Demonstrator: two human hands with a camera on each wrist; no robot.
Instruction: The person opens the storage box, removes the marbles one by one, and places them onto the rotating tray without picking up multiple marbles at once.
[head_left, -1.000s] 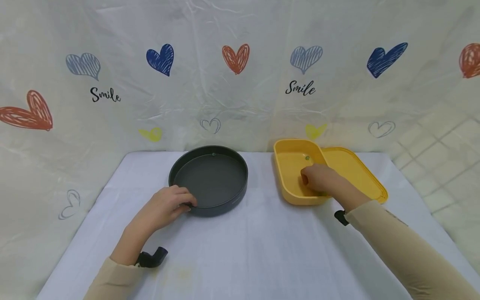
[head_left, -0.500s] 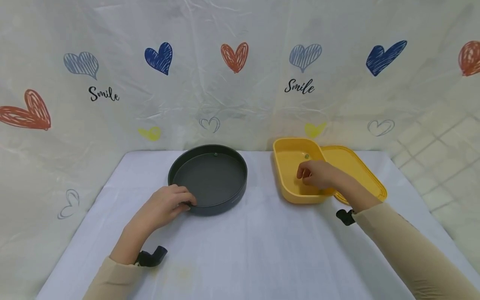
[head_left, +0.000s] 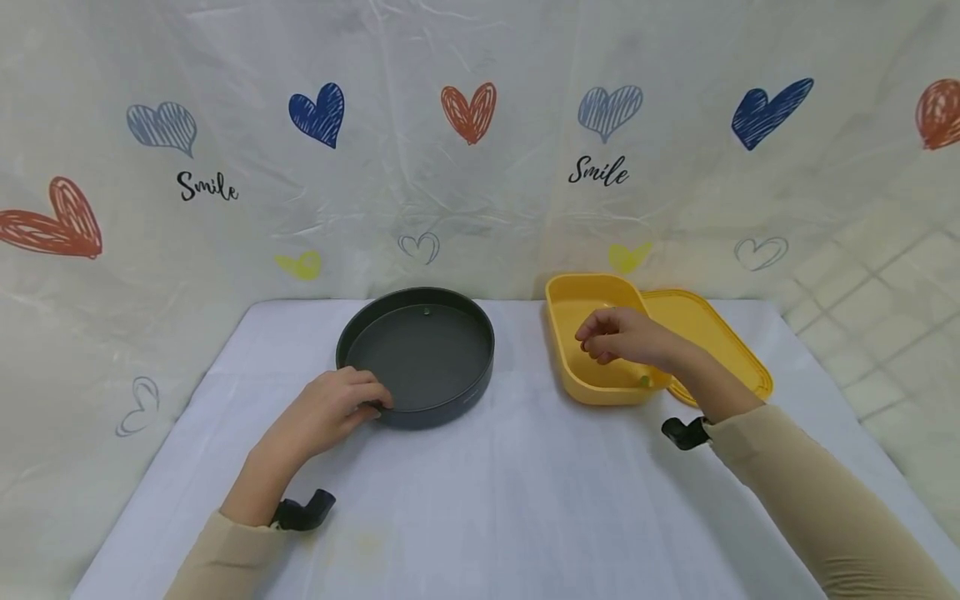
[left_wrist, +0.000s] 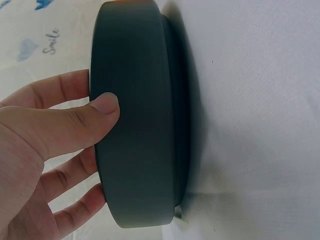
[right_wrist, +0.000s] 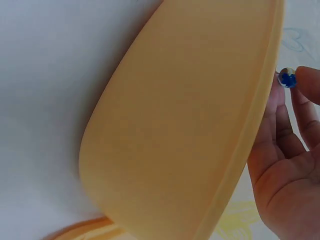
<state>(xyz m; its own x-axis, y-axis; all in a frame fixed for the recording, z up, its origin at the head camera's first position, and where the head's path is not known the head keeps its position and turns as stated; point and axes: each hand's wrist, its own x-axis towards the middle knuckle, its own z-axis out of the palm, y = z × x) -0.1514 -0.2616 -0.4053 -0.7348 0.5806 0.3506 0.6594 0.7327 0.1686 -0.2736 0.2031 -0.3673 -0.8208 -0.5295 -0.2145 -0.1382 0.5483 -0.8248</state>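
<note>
Marble (right_wrist: 287,78): small blue-and-white ball pinched at fingertips of right hand (head_left: 618,340), held above yellow box (head_left: 581,367)
Left hand (head_left: 330,410): grips near rim of dark round pan (head_left: 420,350), thumb on outer wall, fingers over the edge
Table (head_left: 480,500): white cloth, pan left, yellow box right
Yellow lid (head_left: 712,342): just behind box, touching it
Backdrop (head_left: 465,167): heart-print sheet

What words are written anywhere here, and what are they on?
"Smile" on the left of the heart-print curtain.
"Smile" again, further right on the curtain.
"Smile", partly seen on the curtain in the left wrist view.
No writing readable on the dark round pan or yellow box.
</note>
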